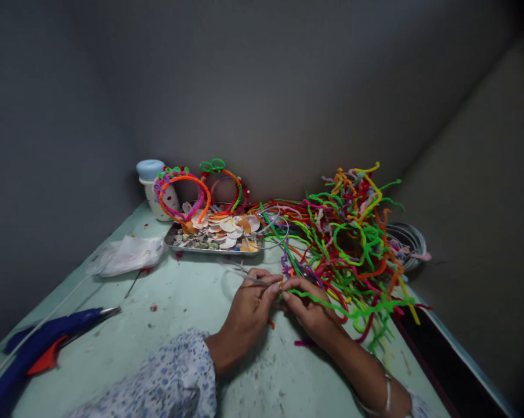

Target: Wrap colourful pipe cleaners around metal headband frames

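Note:
My left hand (246, 310) is closed around a thin grey band (255, 280), which sticks out to the left above the fingers. Just right of it, my right hand (314, 316) pinches a bright green pipe cleaner (353, 313) whose long tail runs off to the right. The fingertips of both hands nearly meet, and a bit of orange shows between them. What exactly happens at the fingertips is too small to make out. Behind the right hand lies a tangled heap of coloured pipe cleaners (326, 249).
A metal tray (213, 252) of shells (229, 227) stands at the back, with pipe-cleaner-wrapped headbands (207, 200) on it. Left of it are a blue-lidded jar (151, 171) and a plastic bag (131, 256). A blue glue gun (57, 328) lies front left. Grey coiled bands (418, 241) sit at right.

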`<action>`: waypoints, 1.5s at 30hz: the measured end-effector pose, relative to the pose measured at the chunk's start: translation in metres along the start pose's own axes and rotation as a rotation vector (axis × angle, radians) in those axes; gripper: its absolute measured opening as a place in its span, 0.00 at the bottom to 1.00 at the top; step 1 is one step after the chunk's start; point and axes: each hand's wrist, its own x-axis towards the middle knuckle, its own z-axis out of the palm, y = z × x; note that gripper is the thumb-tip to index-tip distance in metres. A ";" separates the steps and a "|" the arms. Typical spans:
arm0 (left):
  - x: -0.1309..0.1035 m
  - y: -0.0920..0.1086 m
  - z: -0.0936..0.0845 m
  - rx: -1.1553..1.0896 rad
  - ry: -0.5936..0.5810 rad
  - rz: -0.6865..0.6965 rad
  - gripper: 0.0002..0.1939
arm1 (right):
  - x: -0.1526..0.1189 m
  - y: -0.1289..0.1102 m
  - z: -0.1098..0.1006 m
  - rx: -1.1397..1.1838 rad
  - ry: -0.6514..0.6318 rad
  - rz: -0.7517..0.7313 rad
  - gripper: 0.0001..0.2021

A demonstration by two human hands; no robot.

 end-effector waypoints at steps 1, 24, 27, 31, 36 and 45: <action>0.000 0.000 0.000 0.007 -0.002 -0.005 0.16 | 0.000 0.002 0.001 -0.013 0.008 -0.010 0.05; -0.003 0.007 -0.002 -0.013 0.038 -0.074 0.13 | 0.002 -0.010 0.004 -0.088 0.088 -0.137 0.06; -0.003 0.008 -0.003 -0.015 0.022 -0.061 0.14 | 0.002 -0.011 0.003 -0.060 0.085 -0.089 0.07; -0.004 0.009 -0.002 -0.014 -0.008 -0.057 0.14 | 0.002 -0.011 0.004 -0.059 0.061 -0.092 0.06; -0.005 0.007 -0.002 -0.026 -0.031 -0.064 0.16 | 0.000 -0.013 0.001 -0.065 -0.021 -0.107 0.07; -0.003 0.009 -0.001 0.011 -0.124 -0.052 0.16 | -0.005 -0.018 0.002 -0.013 -0.070 -0.098 0.10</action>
